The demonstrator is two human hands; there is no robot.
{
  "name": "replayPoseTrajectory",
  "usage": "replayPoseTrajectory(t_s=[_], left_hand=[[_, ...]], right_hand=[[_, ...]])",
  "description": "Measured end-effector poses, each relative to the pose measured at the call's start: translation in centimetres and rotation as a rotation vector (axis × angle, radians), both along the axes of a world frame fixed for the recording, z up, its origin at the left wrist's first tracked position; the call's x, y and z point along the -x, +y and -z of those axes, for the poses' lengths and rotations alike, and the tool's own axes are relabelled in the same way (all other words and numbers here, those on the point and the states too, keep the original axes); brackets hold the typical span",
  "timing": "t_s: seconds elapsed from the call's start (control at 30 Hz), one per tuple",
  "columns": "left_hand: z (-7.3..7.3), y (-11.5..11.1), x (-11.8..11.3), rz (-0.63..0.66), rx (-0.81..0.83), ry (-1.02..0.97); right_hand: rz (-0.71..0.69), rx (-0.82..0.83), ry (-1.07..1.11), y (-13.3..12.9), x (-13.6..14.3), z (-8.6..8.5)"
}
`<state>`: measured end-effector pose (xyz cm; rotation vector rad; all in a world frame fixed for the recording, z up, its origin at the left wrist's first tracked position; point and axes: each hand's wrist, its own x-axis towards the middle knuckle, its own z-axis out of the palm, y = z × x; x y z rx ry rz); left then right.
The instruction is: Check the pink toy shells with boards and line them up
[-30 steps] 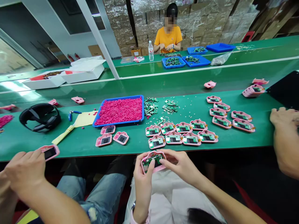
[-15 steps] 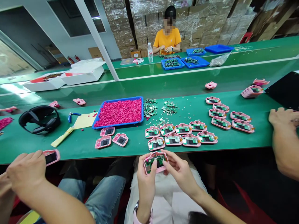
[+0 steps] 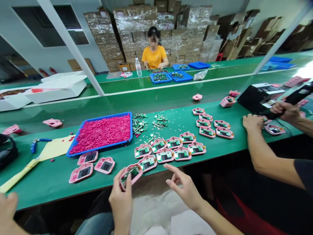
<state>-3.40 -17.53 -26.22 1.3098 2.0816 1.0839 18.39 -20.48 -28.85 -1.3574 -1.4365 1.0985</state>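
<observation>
Head view.
- Left hand [image 3: 121, 199]: gripping one pink casing [image 3: 137, 176], thumb over the green circuit board fitted inside. Casing tilted, at the near edge of the green table [image 3: 181, 114]; whether it touches the casing behind it cannot be told.
- Right hand [image 3: 183, 187]: open and empty, fingers loosely bent and pointing left, near the table edge, to the right of the held piece.
- Casings with boards [image 3: 182, 153]: eight, in two rows, just beyond the hands.
- Second group of casings [image 3: 207, 132]: six, farther right, likewise fitted with boards.
- Casings with black squares [image 3: 104, 165]: three, open side up, left of the left hand.
- Blue tray [image 3: 131, 129]: filled with small magenta pieces [image 3: 102, 133], beyond those three.
- Loose circuit boards [image 3: 140, 124]: heaped just right of the tray, with small pale bits [image 3: 179, 125] scattered about.
- Yellow sheet [image 3: 55, 148], one; blue-handled tool [image 3: 33, 147], one: left of the tray.
- Black headset [image 3: 7, 151]: far left, partly out of view.
- Co-worker's hand [image 3: 253, 123]: right side, at another casing.
- Person in orange [image 3: 154, 57]: far side, seated behind blue trays of boards [image 3: 160, 77] and a clear bottle [image 3: 138, 68].
</observation>
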Motion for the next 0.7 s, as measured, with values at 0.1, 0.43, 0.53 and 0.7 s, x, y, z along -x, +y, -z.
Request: replayPoseTrajectory(t_s=[0.1, 0.43, 0.53, 0.7], left_hand=[[-0.1, 2.1, 2.5, -0.125, 0.031, 0.179], [1.9, 7.5, 4.7, 0.138, 0.042, 0.355], [1.4, 7.8, 4.6, 0.162, 0.055, 0.411], [0.7, 8.2, 3.2, 0.153, 0.063, 0.513]], right_hand=[[0.025, -0.095, -0.088, 0.2, -1.1, 0.5], [0.019, -0.172, -0.184, -0.7, -1.7, 1.3], [0.006, -0.163, -0.187, -1.1, -1.6, 1.6], [-0.059, -0.160, -0.201, -0.9, -1.4, 2.1]])
